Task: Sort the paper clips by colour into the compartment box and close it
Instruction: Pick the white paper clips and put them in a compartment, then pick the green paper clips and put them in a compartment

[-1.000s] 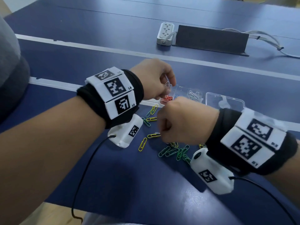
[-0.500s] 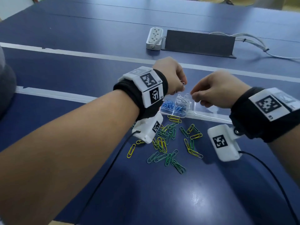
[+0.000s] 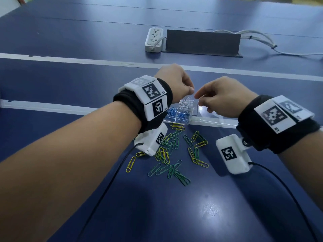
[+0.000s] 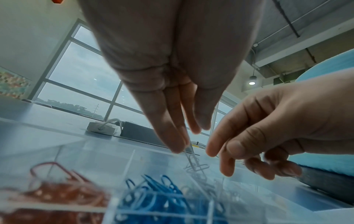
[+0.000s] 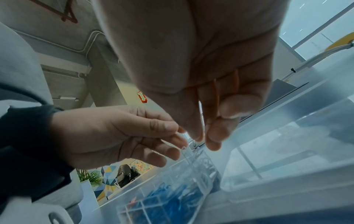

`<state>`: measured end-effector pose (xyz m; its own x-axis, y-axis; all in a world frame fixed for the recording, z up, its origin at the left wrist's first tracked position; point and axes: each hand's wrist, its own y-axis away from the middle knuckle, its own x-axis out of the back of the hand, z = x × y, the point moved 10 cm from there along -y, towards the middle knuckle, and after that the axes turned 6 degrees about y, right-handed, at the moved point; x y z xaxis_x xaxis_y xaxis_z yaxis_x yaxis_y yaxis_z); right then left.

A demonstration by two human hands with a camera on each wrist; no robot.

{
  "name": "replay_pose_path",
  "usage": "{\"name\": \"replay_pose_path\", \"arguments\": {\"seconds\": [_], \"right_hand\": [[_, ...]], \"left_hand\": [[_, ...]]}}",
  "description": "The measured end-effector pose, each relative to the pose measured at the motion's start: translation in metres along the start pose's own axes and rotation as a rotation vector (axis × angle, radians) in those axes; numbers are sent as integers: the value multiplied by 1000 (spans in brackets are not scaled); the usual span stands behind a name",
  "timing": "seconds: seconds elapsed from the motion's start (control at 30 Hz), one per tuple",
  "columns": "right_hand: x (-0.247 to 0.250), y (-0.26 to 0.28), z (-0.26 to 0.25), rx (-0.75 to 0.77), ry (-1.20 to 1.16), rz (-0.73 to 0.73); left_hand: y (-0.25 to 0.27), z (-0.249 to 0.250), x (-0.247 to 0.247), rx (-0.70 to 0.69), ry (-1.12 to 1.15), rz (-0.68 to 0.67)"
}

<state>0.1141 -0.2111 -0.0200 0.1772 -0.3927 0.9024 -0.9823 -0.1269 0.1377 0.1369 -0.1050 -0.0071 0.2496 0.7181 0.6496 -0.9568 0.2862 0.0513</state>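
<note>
Above the clear compartment box (image 3: 193,117), the left hand (image 3: 176,82) pinches a white paper clip (image 4: 195,163) between thumb and fingertips over the compartment of white clips (image 3: 186,103). Just beside it, the right hand (image 3: 222,96) hovers with fingers loosely curled and apart, holding nothing. Blue clips (image 3: 180,114) fill the neighbouring compartment and red clips (image 4: 53,195) another. Green and yellow clips (image 3: 174,154) lie scattered on the blue table (image 3: 70,81) against the box's near edge.

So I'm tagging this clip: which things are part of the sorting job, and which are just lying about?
Job:
clear plastic compartment box
its open clear lid
loose green and yellow paper clips
white paper clip pinched by left hand
right hand

Lying about:
white power strip
dark grey panel
</note>
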Motion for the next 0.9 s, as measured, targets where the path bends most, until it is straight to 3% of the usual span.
{"name": "replay_pose_path", "arguments": {"seconds": [0.1, 0.23, 0.43, 0.6, 0.9], "right_hand": [[0, 2, -8, 25, 93, 24], [-19, 4, -19, 76, 237, -24], [-15, 2, -26, 89, 269, 20], [-31, 2, -31, 108, 356, -89], [-28, 9, -35, 139, 437, -99]], "left_hand": [[4, 2, 7, -35, -62, 27], [11, -9, 8, -15, -132, -51], [26, -22, 24, -34, -169, -43], [41, -30, 38, -37, -245, -34], [65, -46, 40, -35, -319, -124]]}}
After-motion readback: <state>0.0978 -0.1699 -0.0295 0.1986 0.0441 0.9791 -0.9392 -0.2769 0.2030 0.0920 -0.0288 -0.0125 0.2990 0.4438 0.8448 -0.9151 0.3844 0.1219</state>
